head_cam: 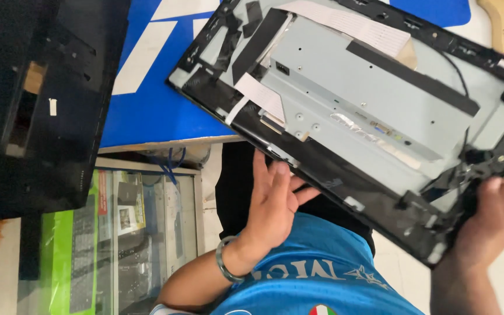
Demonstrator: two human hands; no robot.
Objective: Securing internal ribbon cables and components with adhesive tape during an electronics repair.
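Workbench with a blue mat (147,111) on top; shelving below its front edge holds boxed keyboards in green packaging (83,251). The view is turned, so the bench edge sits mid-frame with the person's torso below it.

Right hand (488,213): fingers curled over the lower right corner of the opened monitor (357,111), closed firmly on the black bezel. Thumb side hidden behind the frame, so exact wrap is unclear. Forearm comes up from the bottom right, wrist roughly straight.

Left hand (272,201): palm flat and open, fingers spread and pointing up, pressed against the near long edge of the monitor from underneath. Supporting, not clamping. Green bangle (224,262) at the wrist, forearm angled in from bottom centre.

Monitor: back cover off, rear side facing camera, grey metal shield plate (374,99) exposed with black tape strips and white flat ribbon cables (357,26). Long axis runs diagonally from upper left to lower right. Far portion lies over the blue mat, near long edge overhangs the bench towards the person and seems tilted up off the surface.

Black rear cover (36,105) lies well apart on the left, inside face up. A wooden-handled brush (497,20) sits at the top right, partly cropped.
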